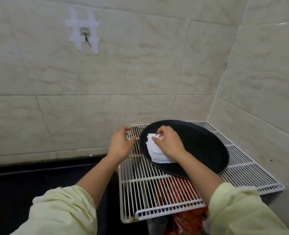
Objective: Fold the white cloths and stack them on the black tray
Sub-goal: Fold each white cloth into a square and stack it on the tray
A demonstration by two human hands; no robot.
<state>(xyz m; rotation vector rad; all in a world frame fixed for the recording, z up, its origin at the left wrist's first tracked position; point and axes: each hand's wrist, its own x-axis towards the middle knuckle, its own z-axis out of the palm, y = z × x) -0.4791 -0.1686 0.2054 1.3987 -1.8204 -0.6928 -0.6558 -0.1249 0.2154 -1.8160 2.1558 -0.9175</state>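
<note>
A round black tray (203,146) lies on a white wire rack. On the tray's left part stands a stack of folded white cloths (154,150). My right hand (168,142) rests on top of that stack, its thumb and fingertips pinching the far corner of the top cloth. My left hand (121,144) hovers just left of the tray over the rack, fingers loosely spread and holding nothing.
The white wire rack (159,190) sits in a tiled corner, with red and dark items beneath it. A black counter (30,177) lies to the left. A metal hook (85,35) taped to the wall hangs high up. The right wall is close to the rack.
</note>
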